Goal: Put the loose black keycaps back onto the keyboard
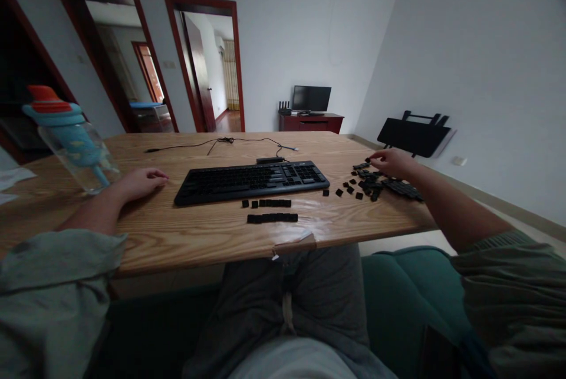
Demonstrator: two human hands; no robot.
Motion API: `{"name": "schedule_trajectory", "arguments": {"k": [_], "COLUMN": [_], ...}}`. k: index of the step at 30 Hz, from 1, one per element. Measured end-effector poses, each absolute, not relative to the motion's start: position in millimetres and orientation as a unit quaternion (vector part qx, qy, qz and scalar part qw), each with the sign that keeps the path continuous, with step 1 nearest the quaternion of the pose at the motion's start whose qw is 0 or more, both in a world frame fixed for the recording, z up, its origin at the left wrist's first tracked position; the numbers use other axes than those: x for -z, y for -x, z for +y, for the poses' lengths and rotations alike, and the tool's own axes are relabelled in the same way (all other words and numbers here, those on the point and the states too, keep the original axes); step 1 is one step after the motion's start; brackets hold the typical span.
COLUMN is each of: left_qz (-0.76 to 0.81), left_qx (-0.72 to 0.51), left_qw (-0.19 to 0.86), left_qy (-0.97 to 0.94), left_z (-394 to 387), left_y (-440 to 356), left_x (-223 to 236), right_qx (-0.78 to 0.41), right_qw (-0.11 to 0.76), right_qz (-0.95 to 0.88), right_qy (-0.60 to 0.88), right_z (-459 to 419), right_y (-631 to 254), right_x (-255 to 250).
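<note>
keycaps [272, 218] formed two rows between the empty left hand [144, 183] and right hand [392, 162], grip unclear, beside many left loose.

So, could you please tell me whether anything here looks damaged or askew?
The table's near edge looks patched or damaged; black keycaps also lie jumbled near the right hand, unlike the two neat rows.

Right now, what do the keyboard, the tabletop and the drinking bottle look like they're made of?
The keyboard looks like black plastic, mostly matte, judging by its even, dark surface. The tabletop shows light-brown grain and soft reflections: varnished wood or imitation-wood laminate. The drinking bottle has a transparent wall, so clear plastic or glass; its opaque lid is probably plastic.
</note>
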State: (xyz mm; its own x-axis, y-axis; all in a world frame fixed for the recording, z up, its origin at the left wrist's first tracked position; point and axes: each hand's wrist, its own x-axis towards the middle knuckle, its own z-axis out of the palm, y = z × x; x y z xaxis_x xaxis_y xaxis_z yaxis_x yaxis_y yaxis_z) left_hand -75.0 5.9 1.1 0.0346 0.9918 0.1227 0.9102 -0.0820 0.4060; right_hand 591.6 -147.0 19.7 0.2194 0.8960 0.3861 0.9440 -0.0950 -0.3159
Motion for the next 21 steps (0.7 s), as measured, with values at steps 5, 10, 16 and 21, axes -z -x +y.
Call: {"name": "schedule_trajectory", "arguments": {"k": [5, 10, 16, 21], "left_qz": [0.666, 0.664, 0.666, 0.673], "left_qx": [-0.188, -0.169, -0.143, -0.140], "left_qw": [0.095, 0.090, 0.094, 0.095], "left_qy": [-0.716, -0.723, -0.726, -0.720], "left_z": [10.6, 12.3, 11.8, 11.1], "left_y": [79.9, 82.2, 81.0, 79.3], "left_x": [1.6, 3.4, 3.6, 1.2], "right_qx": [0.095, 0.119, 0.162, 0.076], "right_qw": [0.372, 0.276, 0.086, 0.134], "right_qz": [-0.688, -0.803, -0.830, -0.826], "right_qy": [0.616, 0.514, 0.527, 0.543], "right_z": [-187.0, -213.4, -221.3, -221.7], "right_y": [-500.6, -420.1, -398.5, -406.7], "right_x": [-3.2, 22.0, 9.5, 1.5]}}
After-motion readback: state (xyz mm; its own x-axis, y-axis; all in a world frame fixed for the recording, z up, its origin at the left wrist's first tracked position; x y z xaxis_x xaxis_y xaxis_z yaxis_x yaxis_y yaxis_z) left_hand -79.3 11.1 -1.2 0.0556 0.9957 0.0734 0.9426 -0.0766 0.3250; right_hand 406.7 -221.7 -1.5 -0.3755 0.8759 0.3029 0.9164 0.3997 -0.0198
